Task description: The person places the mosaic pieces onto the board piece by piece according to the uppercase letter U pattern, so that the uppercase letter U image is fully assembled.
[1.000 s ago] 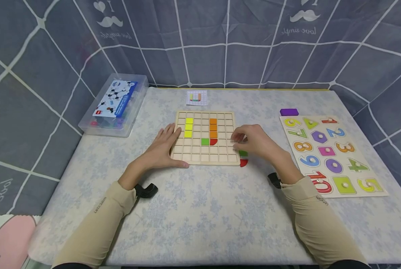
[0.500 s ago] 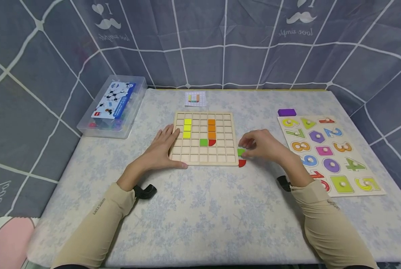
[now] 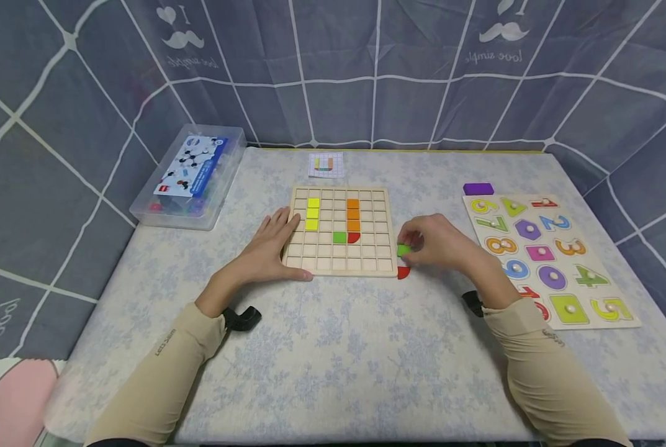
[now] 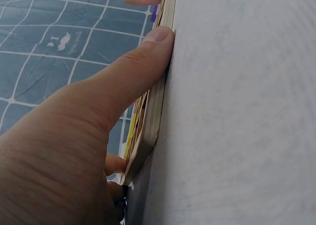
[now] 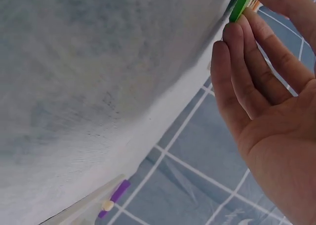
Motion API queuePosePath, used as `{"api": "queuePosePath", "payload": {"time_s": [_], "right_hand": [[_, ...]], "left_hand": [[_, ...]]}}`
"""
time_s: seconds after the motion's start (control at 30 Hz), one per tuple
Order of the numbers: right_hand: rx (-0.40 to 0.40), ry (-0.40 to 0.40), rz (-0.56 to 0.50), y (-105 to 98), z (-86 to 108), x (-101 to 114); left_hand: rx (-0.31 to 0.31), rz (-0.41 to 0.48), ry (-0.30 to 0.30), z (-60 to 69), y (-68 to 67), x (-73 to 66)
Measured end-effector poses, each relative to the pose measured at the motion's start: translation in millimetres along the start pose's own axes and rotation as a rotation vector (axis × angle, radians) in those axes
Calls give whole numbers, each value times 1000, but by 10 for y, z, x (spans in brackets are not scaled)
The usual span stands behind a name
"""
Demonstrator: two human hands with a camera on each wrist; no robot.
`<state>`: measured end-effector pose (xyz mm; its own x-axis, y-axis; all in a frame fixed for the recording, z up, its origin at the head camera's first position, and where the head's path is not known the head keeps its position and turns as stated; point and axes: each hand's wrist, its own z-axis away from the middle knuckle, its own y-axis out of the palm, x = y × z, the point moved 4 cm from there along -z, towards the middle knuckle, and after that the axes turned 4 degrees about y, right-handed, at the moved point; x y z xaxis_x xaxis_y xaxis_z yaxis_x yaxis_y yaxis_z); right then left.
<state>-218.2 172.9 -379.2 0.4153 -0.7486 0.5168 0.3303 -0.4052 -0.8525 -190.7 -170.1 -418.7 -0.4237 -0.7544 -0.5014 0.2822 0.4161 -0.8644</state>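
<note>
In the head view, my left hand (image 3: 265,248) rests spread at the near-left corner of a wooden grid board (image 3: 321,264). Its thumb (image 4: 140,57) lies straight along the near edge in the left wrist view. Yellow tiles (image 3: 312,213) line one column, orange tiles (image 3: 353,214) another. Below the orange ones sits a red quarter-round tile (image 3: 354,238), with a green square tile (image 3: 339,238) at its left. Just off the board's right edge, my right hand (image 3: 436,242) pinches another green tile (image 3: 403,250) between thumb and fingers. A loose red quarter-round tile (image 3: 403,272) lies on the tablecloth below it.
Behind the board lies a small pattern card (image 3: 326,165). A clear plastic box (image 3: 187,177) stands at the far left. On the right are a number-and-shape puzzle board (image 3: 550,261) and a purple block (image 3: 478,189). A dark curtain (image 3: 344,74) hangs behind the table.
My right hand has moved from the board's right edge slightly right to the loose green tile and taken hold of it. My left hand has stayed on the board.
</note>
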Motion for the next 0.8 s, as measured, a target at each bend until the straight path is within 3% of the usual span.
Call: {"api": "queuePosePath", "payload": {"time_s": [0.27,0.53,0.8], "right_hand": [[-59,-32,-12,-24,-163,151],[-13,-76,-86,112,-409,387],[-5,-131,-82,217,-638,663]], "left_hand": [[-4,4,-6,-1,-4,1],[-1,15,-1,-9,17,11],[5,7,-5,-10,9,6]]}}
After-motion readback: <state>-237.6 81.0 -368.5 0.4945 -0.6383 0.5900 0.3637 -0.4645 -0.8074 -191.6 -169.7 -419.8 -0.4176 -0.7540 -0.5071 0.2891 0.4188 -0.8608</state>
